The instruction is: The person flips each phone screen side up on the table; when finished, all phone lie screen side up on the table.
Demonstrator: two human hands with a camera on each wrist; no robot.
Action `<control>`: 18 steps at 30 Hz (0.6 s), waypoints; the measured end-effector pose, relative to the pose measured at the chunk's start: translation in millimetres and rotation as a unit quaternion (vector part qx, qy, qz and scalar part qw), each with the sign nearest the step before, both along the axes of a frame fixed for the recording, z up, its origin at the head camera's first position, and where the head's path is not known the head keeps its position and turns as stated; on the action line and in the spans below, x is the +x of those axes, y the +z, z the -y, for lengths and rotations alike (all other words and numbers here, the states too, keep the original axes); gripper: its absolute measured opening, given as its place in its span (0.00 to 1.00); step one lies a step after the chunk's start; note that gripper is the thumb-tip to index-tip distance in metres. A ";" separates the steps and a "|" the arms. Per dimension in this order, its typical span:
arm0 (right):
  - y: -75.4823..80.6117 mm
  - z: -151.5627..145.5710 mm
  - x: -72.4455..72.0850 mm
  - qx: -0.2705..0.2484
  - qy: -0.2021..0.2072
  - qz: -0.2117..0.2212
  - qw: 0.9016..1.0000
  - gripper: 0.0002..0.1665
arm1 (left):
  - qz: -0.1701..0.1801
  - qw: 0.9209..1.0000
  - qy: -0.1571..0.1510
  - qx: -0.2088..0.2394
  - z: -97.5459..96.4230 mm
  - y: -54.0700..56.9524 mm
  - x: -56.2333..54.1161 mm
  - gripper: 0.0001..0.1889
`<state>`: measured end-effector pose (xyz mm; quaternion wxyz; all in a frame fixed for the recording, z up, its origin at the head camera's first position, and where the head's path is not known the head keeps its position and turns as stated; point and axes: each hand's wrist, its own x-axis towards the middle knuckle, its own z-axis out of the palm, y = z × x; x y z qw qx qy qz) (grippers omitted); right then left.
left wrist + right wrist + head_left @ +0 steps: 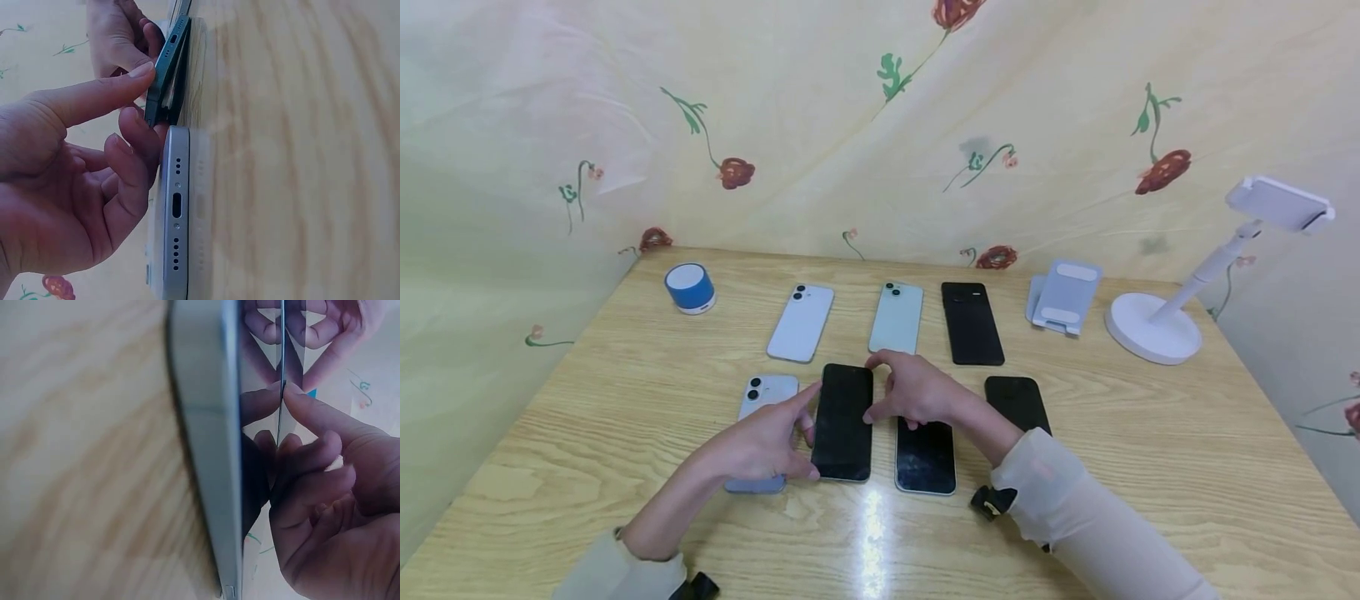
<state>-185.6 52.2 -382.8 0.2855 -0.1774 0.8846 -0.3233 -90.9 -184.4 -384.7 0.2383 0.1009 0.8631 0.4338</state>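
A black smartphone [842, 425] lies screen up between my two hands. In the left wrist view its dark teal side [164, 65] is tilted, with the edge nearer my left hand raised off the table. My left hand [767, 437] grips that left edge, thumb at the lower corner and index finger higher up. The right hand [917, 387] holds the opposite side, index finger at the top corner and thumb [300, 403] on the long edge. Under the left hand lies a pale phone [756, 485], back up. Below the right hand is another dark-screened phone [925, 467].
Behind stand a white phone [801, 323], a pale green phone [897, 317] and a black phone [972, 323]. A black phone [1018, 402] lies by the right forearm. A blue speaker [691, 287], a small phone stand [1066, 296] and a tall white stand [1153, 329] line the back of the wooden table.
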 end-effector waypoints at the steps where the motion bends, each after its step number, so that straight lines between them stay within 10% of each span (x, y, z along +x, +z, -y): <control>1: -0.1 -0.4 0.1 0.001 0.000 -0.001 1.000 0.46 | 0.001 1.000 0.000 -0.002 -0.4 -0.3 0.2 0.62; 18: -1.4 -5.0 -4.0 -0.012 0.012 0.018 1.000 0.45 | -0.010 0.998 0.009 -0.054 -8.9 1.5 1.0 0.63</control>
